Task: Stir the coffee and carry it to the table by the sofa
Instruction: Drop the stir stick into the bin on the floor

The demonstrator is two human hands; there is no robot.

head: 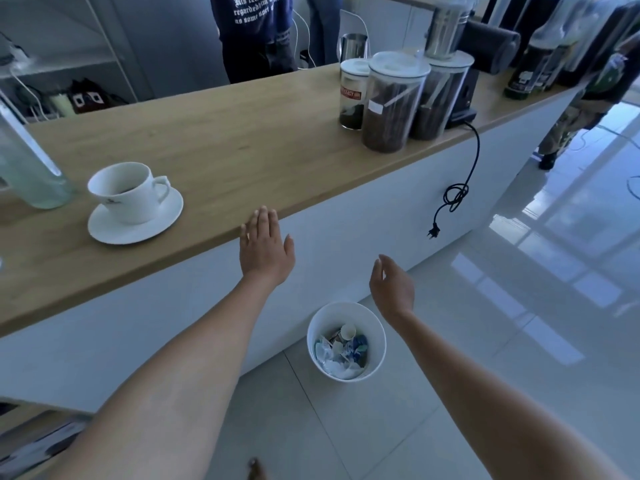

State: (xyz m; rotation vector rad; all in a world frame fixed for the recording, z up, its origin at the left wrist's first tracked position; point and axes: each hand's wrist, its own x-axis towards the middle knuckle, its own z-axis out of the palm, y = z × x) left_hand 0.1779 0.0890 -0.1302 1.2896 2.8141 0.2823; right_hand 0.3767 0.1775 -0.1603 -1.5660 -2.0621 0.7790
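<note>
A white coffee cup (123,192) with dark coffee inside stands on a white saucer (138,227) at the left of the wooden counter (221,133). My left hand (265,245) hovers flat, fingers together and extended, at the counter's front edge, to the right of the saucer, holding nothing. My right hand (391,285) hangs lower in front of the counter's white panel, fingers loosely curled and apart, empty. No spoon or stirrer is visible.
Clear jars of coffee (391,105) and a grinder (460,64) stand at the counter's right; a plug cable (457,188) dangles down. A glass bottle (27,161) is left of the cup. A white bin (346,341) sits on the floor. A person (256,32) stands behind the counter.
</note>
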